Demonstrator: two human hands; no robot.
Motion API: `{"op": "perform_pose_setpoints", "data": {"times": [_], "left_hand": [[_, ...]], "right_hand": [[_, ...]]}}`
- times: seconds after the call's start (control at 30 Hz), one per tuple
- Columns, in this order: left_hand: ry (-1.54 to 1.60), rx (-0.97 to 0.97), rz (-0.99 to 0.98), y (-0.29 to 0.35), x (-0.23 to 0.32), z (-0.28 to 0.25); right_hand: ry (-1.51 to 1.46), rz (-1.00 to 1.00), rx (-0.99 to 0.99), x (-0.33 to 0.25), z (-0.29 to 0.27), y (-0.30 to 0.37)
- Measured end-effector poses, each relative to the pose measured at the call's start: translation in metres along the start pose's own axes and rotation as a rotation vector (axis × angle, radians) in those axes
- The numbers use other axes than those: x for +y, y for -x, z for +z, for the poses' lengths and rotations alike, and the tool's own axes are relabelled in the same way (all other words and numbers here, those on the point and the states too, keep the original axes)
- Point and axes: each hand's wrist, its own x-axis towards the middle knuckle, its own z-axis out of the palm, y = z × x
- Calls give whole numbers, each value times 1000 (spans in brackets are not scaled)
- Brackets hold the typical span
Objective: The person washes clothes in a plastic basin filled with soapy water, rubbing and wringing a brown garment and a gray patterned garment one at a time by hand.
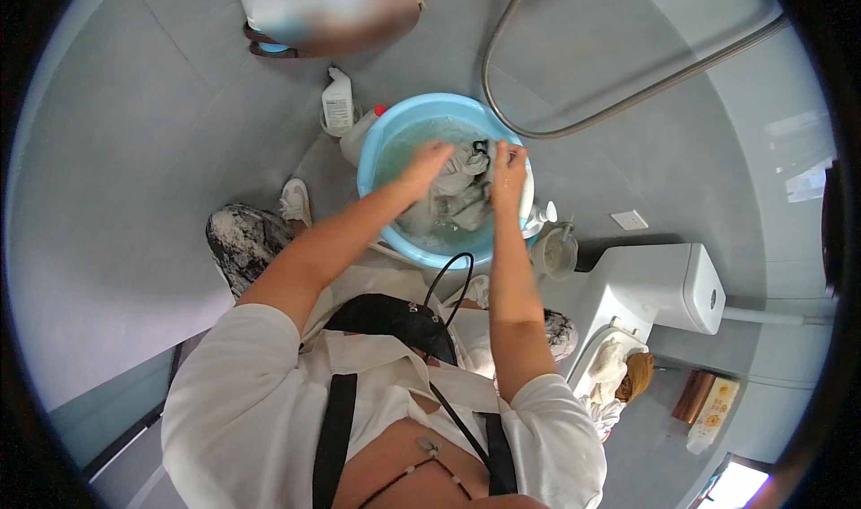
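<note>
A round light-blue basin (369, 150) of cloudy water stands on the floor in front of me. Partly in that water lies a wet grey garment (462, 186), bunched up, with a small dark piece near its upper end. My right hand (508, 173) is over the basin's right side, its fingers closed on the garment's edge. Just left of the cloth, above the water, is my left hand (429, 166). Motion smears its fingers, so I cannot make out whether they grip the fabric.
Left of the basin stand a white bottle (338, 105) and a red-capped jug (357, 139). A white pump bottle (541, 217) and clear container (558, 254) are at its right, near the toilet (646, 280) with cloths on it. A metal hose (628, 101) curves down behind the basin.
</note>
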Motion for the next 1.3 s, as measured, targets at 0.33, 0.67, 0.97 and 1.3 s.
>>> {"op": "perform_pose_setpoints", "data": {"times": [0.33, 0.67, 0.97, 1.3], "left_hand": [[-446, -144, 196, -11, 25, -61], [-1415, -480, 684, 2, -19, -49], [-1826, -148, 437, -12, -23, -43], [-1168, -170, 81, -20, -21, -37]], "right_hand": [[384, -288, -251, 24, -21, -12], [713, -439, -758, 8, 20, 20], [1156, -95, -859, 80, 47, 24], [-194, 571, -485, 91, 16, -12]]}}
